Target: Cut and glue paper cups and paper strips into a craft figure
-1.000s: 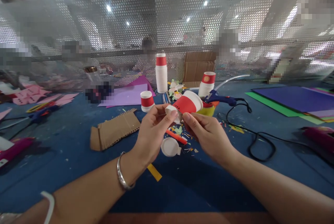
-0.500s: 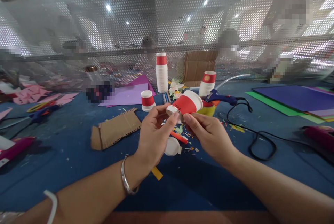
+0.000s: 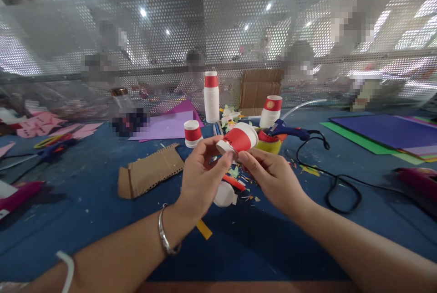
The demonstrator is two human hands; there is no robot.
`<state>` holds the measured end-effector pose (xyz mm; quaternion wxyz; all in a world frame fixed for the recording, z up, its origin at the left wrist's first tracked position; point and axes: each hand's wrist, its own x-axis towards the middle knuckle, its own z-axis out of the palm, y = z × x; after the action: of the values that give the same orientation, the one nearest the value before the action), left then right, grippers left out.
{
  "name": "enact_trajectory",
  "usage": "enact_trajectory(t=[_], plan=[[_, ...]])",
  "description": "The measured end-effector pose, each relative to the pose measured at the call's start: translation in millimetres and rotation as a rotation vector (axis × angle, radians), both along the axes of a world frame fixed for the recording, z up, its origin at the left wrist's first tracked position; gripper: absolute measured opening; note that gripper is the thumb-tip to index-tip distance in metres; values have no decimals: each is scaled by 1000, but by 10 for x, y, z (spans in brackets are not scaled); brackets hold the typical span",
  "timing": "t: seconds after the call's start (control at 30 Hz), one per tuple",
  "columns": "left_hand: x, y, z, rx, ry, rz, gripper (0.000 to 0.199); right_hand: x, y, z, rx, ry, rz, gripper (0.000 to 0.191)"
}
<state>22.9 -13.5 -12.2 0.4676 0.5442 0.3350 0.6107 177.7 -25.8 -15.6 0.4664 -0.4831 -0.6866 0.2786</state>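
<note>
A white paper cup with a red band (image 3: 240, 139) is held tilted above the table, its wide rim toward the upper right. My left hand (image 3: 204, 177) grips it near the narrow end, thumb in front. The fingers of my right hand (image 3: 269, 175) pinch the lower side of the same cup, closed against it. Beneath the hands are a white paper disc (image 3: 224, 194), an orange-red stick-like tool (image 3: 234, 182) and scattered paper scraps. Another red-and-white cup (image 3: 193, 134) stands upside down just beyond my left hand.
Behind stand a tall cup stack (image 3: 211, 101) and a shorter stack (image 3: 271, 110). A blue glue gun (image 3: 290, 130) rests by a yellow container (image 3: 269, 147), its black cord (image 3: 341, 179) looping right. Cardboard (image 3: 152, 170) lies left; coloured sheets (image 3: 378, 133) lie right.
The held cup has turned slightly in my fingers, its wide rim shifting left and a little down. Both hands keep their hold, nearly in the same place.
</note>
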Motion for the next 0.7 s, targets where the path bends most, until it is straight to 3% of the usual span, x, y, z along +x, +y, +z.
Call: enact_trajectory(t=[0.43, 0.7], plan=[[-6, -25, 8, 86, 83, -16, 33, -5, -21, 12, 39, 6, 17, 47], [-77, 49, 26, 92, 82, 9, 35, -4, -27, 20, -19, 6, 43, 51]])
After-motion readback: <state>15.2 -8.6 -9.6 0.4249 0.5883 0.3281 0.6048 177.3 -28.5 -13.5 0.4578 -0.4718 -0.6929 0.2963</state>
